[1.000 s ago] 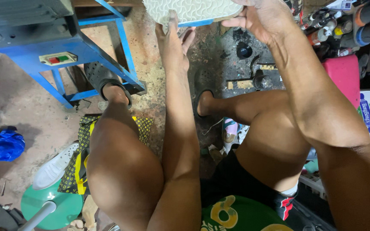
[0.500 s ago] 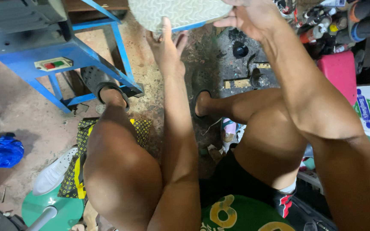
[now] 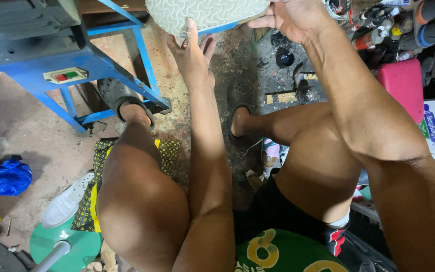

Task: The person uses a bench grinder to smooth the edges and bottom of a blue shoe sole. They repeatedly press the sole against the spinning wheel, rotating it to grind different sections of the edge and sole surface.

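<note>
Workshop clutter surrounds a seated person whose bare knees fill the lower view. Largest is the blue metal machine stand (image 3: 51, 65) with a red-and-green switch, well to the left of the left hand (image 3: 193, 63). Next comes the pale grey-green shoe sole (image 3: 207, 12), a flat rubbery slab with a wavy moulded tread and a thin blue edge, held up at the top of the view between both hands, its upper part cut off by the frame. The right hand (image 3: 295, 17) is clamped on the sole's right end, thumb underneath. The left hand is open, fingers spread, fingertips touching the sole's underside from below. A pink plastic box (image 3: 404, 83) sits to the right of the right arm, with small bottles (image 3: 373, 35) just above it.
</note>
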